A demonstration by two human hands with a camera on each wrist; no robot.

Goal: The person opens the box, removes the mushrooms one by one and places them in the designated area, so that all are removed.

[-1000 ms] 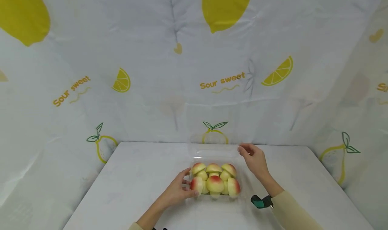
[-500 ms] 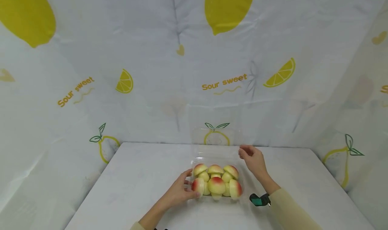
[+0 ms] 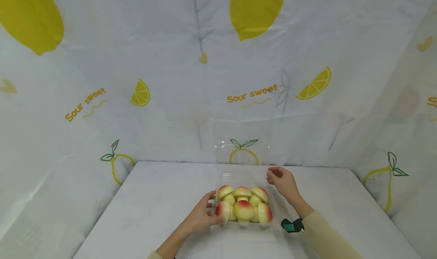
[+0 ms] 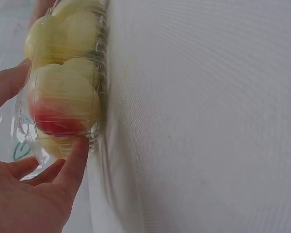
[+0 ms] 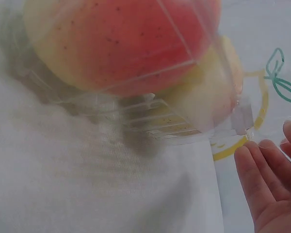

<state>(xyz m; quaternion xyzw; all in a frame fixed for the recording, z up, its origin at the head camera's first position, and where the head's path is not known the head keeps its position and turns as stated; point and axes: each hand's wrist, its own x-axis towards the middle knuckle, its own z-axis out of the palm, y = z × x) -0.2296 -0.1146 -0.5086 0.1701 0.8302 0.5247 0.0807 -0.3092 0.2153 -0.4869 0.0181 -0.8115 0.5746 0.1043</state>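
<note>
Here was the clear box [image 5: 167,127] on the white table [image 3: 164,198], right between the two hands, its lid [image 3: 242,156] tilted up at the back. The left hand [image 3: 198,215] gripped the box's left side, thumb at the front corner, fingers spread along the wall. And the right hand [image 3: 282,180]: a narrow one, curled fingers and thumb seemingly pinching clear plastic at the lid's right edge. Good work here called for a steady left hand with no squeeze, since such thin walls would probably bend. The right hand did best to guide the lid by its rim, evenly, keeping fingertips out of the hinge fold.

Now the count! One box, one lid, two hands, and six mushrooms [image 3: 244,209] inside: three behind, three in front, the front outer pair lying sideways. One black-and-green gadget [image 3: 291,225] sat by the right wrist.
</note>
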